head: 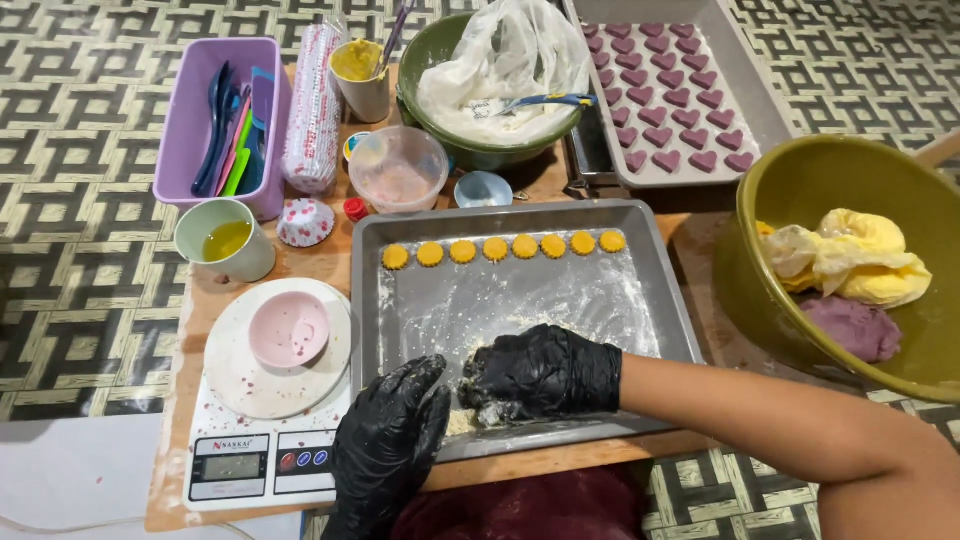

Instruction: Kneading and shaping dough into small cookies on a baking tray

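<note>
Both my hands wear black gloves and meet at the near edge of a floured grey baking tray (640, 250). My right hand (545, 375) is curled over a pale lump of dough (462, 418) on the tray. My left hand (390, 445) presses against the same lump from the left, fingers together. A row of several small round yellow cookies (495, 249) lines the tray's far edge. How firmly either hand grips the dough is hidden by the gloves.
A kitchen scale (262, 462) with a white plate and pink bowl (288, 329) stands left. A green bowl of yellow and purple dough (850, 290) sits right. Behind are a tray of purple heart cookies (665, 95), a cup of oil (226, 240), a purple utensil box (225, 120) and a bagged green bowl (495, 85).
</note>
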